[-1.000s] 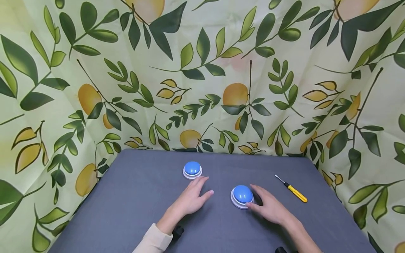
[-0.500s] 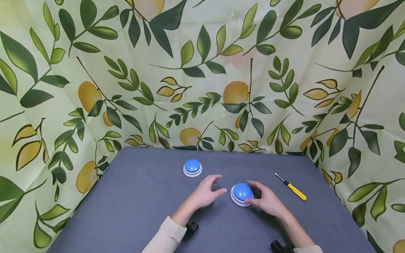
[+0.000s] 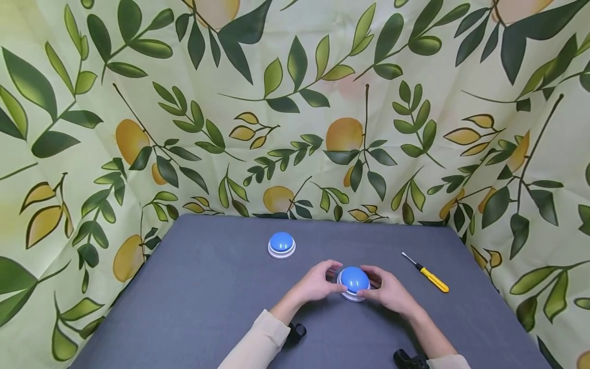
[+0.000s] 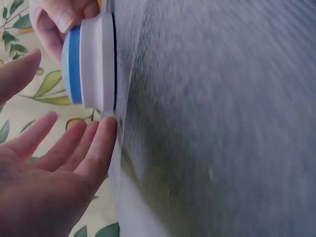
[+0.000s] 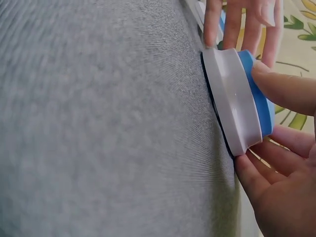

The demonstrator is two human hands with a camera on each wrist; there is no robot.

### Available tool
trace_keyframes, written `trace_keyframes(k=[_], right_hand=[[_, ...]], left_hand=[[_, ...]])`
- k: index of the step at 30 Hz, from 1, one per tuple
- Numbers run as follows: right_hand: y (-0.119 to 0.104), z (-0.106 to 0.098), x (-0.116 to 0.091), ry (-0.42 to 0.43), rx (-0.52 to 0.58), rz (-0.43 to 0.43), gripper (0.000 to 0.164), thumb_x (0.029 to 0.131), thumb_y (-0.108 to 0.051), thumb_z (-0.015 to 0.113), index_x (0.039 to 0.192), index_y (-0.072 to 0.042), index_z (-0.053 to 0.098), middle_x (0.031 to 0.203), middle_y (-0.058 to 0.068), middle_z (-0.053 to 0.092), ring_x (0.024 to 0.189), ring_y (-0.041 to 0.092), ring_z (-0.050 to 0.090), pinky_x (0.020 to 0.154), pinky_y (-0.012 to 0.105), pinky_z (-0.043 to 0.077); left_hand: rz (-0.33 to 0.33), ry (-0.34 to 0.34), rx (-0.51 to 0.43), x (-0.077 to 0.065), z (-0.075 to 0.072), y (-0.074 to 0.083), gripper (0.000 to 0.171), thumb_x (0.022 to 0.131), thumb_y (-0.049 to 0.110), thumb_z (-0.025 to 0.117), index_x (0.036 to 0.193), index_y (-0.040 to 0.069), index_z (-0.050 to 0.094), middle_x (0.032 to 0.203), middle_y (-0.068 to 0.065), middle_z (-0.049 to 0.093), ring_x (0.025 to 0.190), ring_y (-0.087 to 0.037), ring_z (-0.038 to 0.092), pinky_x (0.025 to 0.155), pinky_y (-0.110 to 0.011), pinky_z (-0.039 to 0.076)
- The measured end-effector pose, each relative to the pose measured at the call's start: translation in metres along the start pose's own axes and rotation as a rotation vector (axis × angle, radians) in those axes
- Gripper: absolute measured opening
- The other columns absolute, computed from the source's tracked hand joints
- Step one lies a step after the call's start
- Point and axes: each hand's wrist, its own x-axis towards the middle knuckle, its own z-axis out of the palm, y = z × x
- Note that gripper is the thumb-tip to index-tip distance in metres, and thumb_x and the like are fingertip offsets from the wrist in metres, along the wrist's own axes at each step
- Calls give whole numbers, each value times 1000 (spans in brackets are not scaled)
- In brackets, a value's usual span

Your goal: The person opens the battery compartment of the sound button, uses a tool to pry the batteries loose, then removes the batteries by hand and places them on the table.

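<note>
A blue dome push button with a white round base (image 3: 354, 280) sits on the grey table between the two hands. My right hand (image 3: 388, 292) holds it from the right, thumb on the blue dome's edge and fingers round the far side of the base, as the right wrist view shows with the button (image 5: 234, 96). My left hand (image 3: 317, 282) is at its left side with fingers spread and relaxed. In the left wrist view, a small gap shows between the left fingertips (image 4: 108, 126) and the white base (image 4: 98, 61).
A second, matching blue button (image 3: 281, 245) stands farther back on the left of the grey table (image 3: 193, 297). To the right lies a screwdriver (image 3: 433, 279) with a yellow handle. Leaf-and-fruit patterned cloth (image 3: 295, 128) surrounds the table at the back and sides.
My left hand has moved rightward from near the far button to beside the near one. My right fingers have closed in on the near button, which stays about where it was.
</note>
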Motion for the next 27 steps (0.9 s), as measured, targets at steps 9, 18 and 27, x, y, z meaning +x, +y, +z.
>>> trace_keyframes(k=[9, 18, 27], right_hand=[[3, 0, 0, -24, 12, -23, 77, 78, -14, 88, 140, 10, 49, 140, 27, 54, 127, 42, 55, 102, 46, 49], [-7, 3, 3, 1, 9, -12, 69, 78, -17, 89, 134, 7, 58, 131, 22, 63, 118, 35, 63, 95, 44, 53], [-17, 11, 6, 3, -5, -63, 66, 79, -19, 88, 133, 6, 59, 128, 21, 65, 112, 32, 66, 92, 40, 55]], left_hand=[[-13, -46, 4, 6, 10, 4, 62, 82, 20, 86, 136, 3, 59, 125, -7, 63, 113, -20, 61, 98, -34, 48], [-14, 7, 54, 7, 4, 2, 53, 81, 13, 86, 128, 2, 64, 113, -7, 67, 101, -18, 65, 86, -29, 52], [-8, 40, 75, -1, -8, 2, 52, 80, 17, 87, 126, 6, 66, 111, -4, 66, 98, -16, 63, 83, -29, 51]])
